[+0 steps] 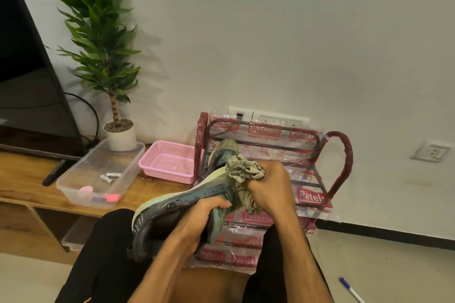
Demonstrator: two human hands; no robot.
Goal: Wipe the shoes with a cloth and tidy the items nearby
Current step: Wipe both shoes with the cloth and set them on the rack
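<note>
"What's on the bench, far left?"

"A clear tub (98, 162) with two batteries (110, 176) in it, then a pink basket (167, 145) just beside the rack (341, 155)."

"And the shoe (177, 211)?"

"Over the lap. The left hand (204, 219) has its fingers curled round the shoe's edge. The right hand (268, 187) bunches the cloth (242, 168) in a tight fist against the far end."

"Further right?"

"A second shoe (225, 152) on the plastic-wrapped rack, and a pen (350, 290) on the floor."

Head camera, close above lap, facing forward-down toward wall (270, 32).
</note>
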